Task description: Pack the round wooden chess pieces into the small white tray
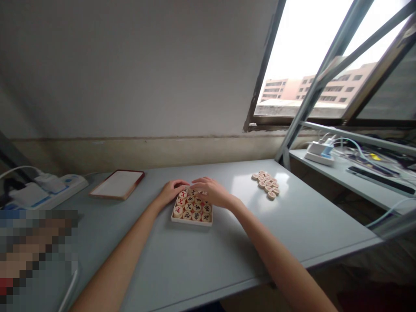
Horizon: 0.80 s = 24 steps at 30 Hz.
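Note:
A shallow white tray [191, 222] on the grey table [201, 255] holds several round wooden chess discs with red and black characters [192, 209]. My left hand [171, 191] rests at the tray's far left corner, fingers curled against the discs. My right hand [211, 190] lies over the far right part of the tray, fingers stretched flat on the discs. A separate pile of plain-looking wooden discs [267, 183] lies on the table to the right, apart from both hands.
A flat red-edged lid or box [117, 184] lies at the left rear. A white power strip [42, 188] sits at far left. A second desk [354, 177] with cables and a charger stands right, beyond a metal frame post [302, 117]. The wall is behind.

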Each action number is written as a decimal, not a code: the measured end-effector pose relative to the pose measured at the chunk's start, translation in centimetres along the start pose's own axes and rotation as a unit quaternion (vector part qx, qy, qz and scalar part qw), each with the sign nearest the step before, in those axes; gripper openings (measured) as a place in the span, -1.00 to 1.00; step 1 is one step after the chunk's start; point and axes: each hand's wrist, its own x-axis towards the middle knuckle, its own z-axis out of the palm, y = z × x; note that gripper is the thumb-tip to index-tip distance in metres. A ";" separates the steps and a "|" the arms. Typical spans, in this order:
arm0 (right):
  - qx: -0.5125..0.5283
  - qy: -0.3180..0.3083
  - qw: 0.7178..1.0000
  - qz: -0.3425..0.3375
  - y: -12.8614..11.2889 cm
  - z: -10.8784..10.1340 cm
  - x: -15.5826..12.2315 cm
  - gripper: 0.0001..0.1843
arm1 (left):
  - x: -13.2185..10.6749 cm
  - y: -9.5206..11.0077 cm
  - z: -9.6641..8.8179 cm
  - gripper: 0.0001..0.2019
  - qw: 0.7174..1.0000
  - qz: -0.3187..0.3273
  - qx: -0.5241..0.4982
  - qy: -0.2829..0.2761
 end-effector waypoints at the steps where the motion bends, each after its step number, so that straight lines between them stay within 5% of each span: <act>1: -0.004 0.005 1.000 -0.009 -1.1 0.5 0.3 -0.70 | 0.1 -0.1 0.0 -0.72 1.000 0.002 -0.003 0.002; 6: -0.050 0.033 0.998 0.001 -3.4 1.0 0.4 -0.69 | 0.2 -0.5 0.1 -0.72 1.000 0.015 -0.001 0.013; 24: -0.020 0.042 0.999 -0.017 -4.3 1.5 0.7 -0.82 | 0.3 -0.4 0.1 -0.71 1.000 0.021 0.003 0.009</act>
